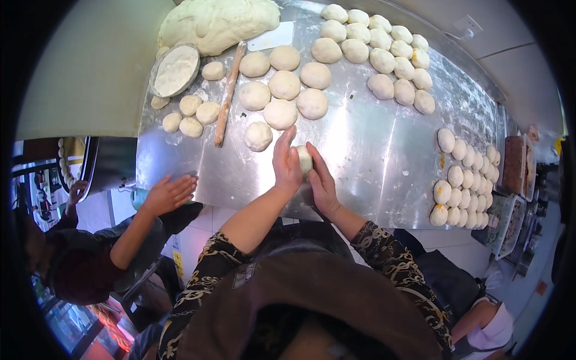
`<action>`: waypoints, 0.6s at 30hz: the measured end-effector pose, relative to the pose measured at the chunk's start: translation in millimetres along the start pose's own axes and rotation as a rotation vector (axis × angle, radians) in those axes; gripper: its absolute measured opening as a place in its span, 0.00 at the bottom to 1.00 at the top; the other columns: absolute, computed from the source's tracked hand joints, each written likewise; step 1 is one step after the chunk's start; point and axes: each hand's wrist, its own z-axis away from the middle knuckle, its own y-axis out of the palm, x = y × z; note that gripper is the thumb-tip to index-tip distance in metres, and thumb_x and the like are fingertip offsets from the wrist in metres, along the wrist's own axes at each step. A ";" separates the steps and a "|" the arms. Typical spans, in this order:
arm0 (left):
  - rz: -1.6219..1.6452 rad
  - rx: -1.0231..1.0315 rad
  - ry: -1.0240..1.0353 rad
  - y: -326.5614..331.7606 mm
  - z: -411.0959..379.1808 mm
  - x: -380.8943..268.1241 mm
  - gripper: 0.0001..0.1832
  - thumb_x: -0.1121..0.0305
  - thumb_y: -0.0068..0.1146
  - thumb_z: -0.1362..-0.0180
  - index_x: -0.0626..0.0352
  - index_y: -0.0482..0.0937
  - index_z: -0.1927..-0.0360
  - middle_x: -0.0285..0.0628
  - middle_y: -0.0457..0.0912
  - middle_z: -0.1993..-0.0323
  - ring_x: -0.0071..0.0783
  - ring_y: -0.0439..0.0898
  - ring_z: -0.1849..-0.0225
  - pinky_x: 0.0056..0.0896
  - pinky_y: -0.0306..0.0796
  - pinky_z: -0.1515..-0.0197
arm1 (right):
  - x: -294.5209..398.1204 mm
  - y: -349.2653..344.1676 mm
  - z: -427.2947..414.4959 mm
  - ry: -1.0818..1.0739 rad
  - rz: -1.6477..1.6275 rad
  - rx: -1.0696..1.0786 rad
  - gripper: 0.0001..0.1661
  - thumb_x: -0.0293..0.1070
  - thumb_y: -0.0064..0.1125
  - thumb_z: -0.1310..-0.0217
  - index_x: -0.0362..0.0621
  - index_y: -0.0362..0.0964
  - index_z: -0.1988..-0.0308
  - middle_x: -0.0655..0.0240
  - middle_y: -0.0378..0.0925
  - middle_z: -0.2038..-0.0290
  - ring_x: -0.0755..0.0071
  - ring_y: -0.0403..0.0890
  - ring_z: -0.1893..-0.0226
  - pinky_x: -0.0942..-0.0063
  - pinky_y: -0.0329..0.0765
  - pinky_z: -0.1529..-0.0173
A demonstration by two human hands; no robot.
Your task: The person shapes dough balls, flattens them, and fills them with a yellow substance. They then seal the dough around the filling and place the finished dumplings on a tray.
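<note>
Between my two palms, close above the front part of the steel table [238, 180], is a round ball of dough [304, 159]. My left hand [287, 162] cups it from the left, fingers pointing away from me; my right hand [321, 180] closes on its right side. Just left of my left hand lies a pleated dough ball [258, 136]. Beyond my fingertips several flattened dough rounds [280, 114] lie in a loose group. A floury wooden rolling pin [230, 94] rests left of them, with small dough pieces [191, 127] further left.
A metal bowl of flour [175, 70], a large dough mass [216, 22] and a white scraper [271, 36] are at the back left. Filled buns stand at the back right [382, 60] and far right [455, 176]. A co-worker's hand [171, 194] is at the left edge; another person is lower right.
</note>
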 end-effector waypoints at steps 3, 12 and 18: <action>0.019 -0.079 -0.068 20.8 40.6 -25.8 0.27 0.62 0.42 0.32 0.71 0.64 0.35 0.61 0.69 0.37 0.56 0.68 0.35 0.47 0.59 0.31 | -14.3 -10.7 -33.7 -0.019 -0.005 -0.122 0.33 0.36 0.39 0.29 0.35 0.49 0.30 0.52 0.54 0.29 0.57 0.54 0.28 0.66 0.49 0.26; -0.265 0.188 0.178 -22.1 10.7 -33.3 0.39 0.62 0.65 0.52 0.60 0.66 0.35 0.60 0.68 0.37 0.60 0.69 0.38 0.55 0.60 0.33 | -4.6 -44.1 -3.5 0.082 -0.026 -0.089 0.29 0.28 0.43 0.30 0.36 0.54 0.32 0.57 0.60 0.32 0.62 0.60 0.31 0.65 0.55 0.28; -0.695 0.680 -0.013 -26.0 -11.8 -74.9 0.30 0.69 0.67 0.54 0.54 0.73 0.44 0.55 0.69 0.40 0.56 0.71 0.43 0.45 0.69 0.41 | -6.2 -127.5 -94.4 -0.295 0.856 -0.407 0.29 0.24 0.56 0.42 0.39 0.64 0.40 0.49 0.67 0.41 0.43 0.68 0.40 0.58 0.65 0.34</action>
